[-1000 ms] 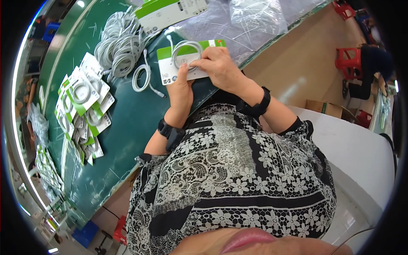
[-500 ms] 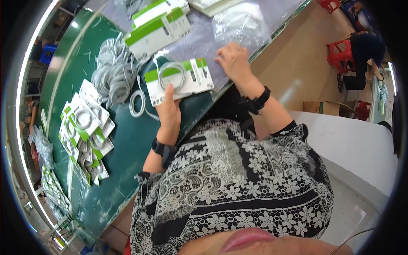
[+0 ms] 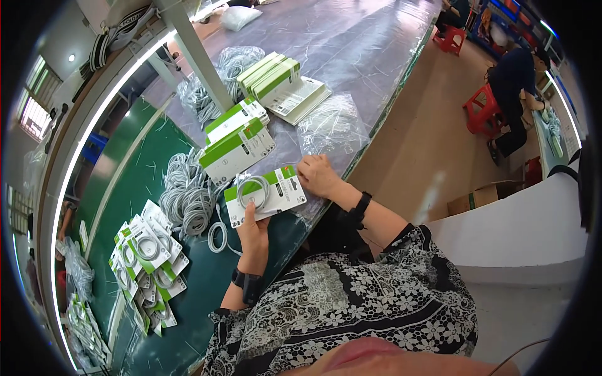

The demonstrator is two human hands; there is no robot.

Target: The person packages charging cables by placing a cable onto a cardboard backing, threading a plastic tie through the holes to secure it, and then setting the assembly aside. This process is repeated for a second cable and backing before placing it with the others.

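In my left hand (image 3: pixel 253 238) is a white and green packaging card (image 3: pixel 286 193), with the thumb pressed on its front. A coiled light-grey cable (image 3: pixel 267 189) lies against the card under that thumb. My right hand (image 3: pixel 318 176) is at the card's upper right corner, its fingers curled together; whatever may be between them is hidden. Close to the left of the card, a loose grey cable coil (image 3: pixel 217 237) rests on the green tabletop. Beyond the card stand packs of similar green and white cards (image 3: pixel 237 156).
A heap of grey cables (image 3: pixel 188 199) and a pile of carded cables (image 3: pixel 147 250) lie to the left. Farther off are more stacked cards (image 3: pixel 279 84) and a clear plastic bag (image 3: pixel 333 124). A metal post (image 3: pixel 197 53) rises behind. Another person (image 3: pixel 506 84) works at the far right.
My right hand has come in from near the plastic bag to the card's corner. My left hand still holds the card and cable. The view has shifted, showing more of the far table.
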